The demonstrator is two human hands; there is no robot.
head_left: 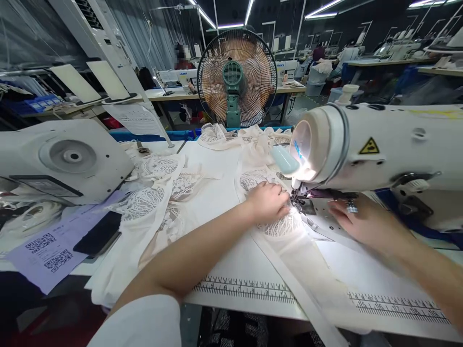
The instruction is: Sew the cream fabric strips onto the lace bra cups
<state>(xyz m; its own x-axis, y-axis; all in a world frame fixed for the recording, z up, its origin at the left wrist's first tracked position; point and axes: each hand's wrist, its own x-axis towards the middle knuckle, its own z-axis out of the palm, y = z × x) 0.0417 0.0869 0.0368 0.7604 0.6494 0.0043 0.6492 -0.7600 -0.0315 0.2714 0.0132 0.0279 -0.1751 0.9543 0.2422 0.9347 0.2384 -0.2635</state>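
A cream lace bra lies under the lit needle area of a white sewing machine, its long band trailing over the table's front edge. My left hand presses on the lace cup just left of the presser foot, fingers curled onto the fabric. To the right of the needle, my right hand rests low by the machine bed, beneath the machine arm. Its visible fingers stretch toward the needle, with nothing visible held; the machine arm hides part of them.
More cream lace bras are heaped at left, beside a black phone and a purple paper with QR codes. A second machine head stands at left. A large fan faces me behind the table. A ruler strip runs along the front.
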